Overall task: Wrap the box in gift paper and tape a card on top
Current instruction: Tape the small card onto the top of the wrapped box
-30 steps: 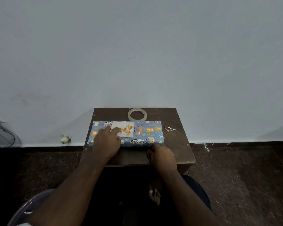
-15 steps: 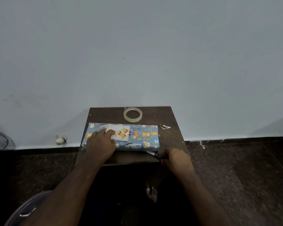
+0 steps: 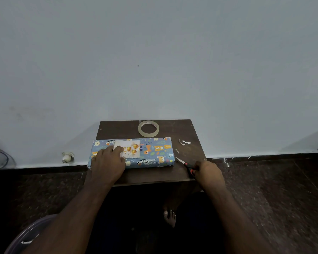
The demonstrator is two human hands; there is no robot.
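Note:
A box wrapped in blue animal-print paper lies across a small dark wooden table. A white card with gold balloons rests on the box's left half. My left hand lies flat on the box with its fingertips on the card's left edge. My right hand is at the table's right front corner, closed on the red-and-black handles of scissors, whose blades point toward the box. A roll of clear tape lies flat behind the box.
White paper scraps lie on the table right of the box. A wall stands right behind the table. A small white object sits on the floor at the left, with cables at the far left. My bare foot is under the table.
My right hand slid from the table's front middle to the right front corner and took hold of the scissors. The left hand stayed on the card and box.

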